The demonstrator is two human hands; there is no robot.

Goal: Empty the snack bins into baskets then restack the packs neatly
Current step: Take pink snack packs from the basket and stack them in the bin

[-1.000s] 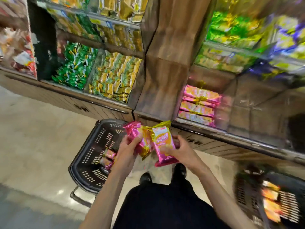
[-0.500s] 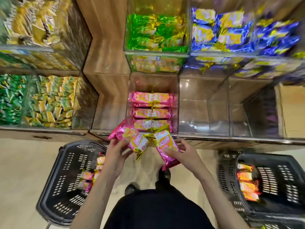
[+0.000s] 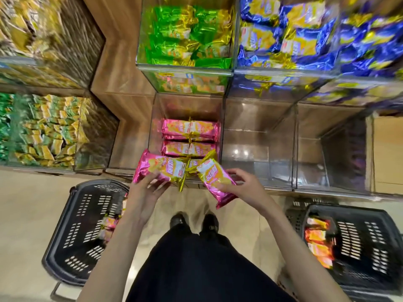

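My left hand (image 3: 146,190) grips a pink snack pack (image 3: 160,168) lying level just above the front lip of the clear lower bin (image 3: 220,136). My right hand (image 3: 242,185) pinches a second pink pack (image 3: 214,182), tilted down to the right. Inside that bin, pink packs (image 3: 189,136) lie stacked in neat rows. A black basket (image 3: 85,232) on the floor at my left holds a few pink packs (image 3: 108,225). Another black basket (image 3: 357,247) at my right holds orange packs (image 3: 319,240).
Two clear bins (image 3: 259,147) to the right of the pink one hold nothing. Upper bins hold green packs (image 3: 185,38) and blue packs (image 3: 305,40). Bins at far left carry green and yellow snacks (image 3: 43,131). My feet (image 3: 194,221) stand between the baskets.
The view swung from the left basket to face the bins squarely. Both hands rose with the pink packs toward the front of the pink bin, and the packs spread apart.
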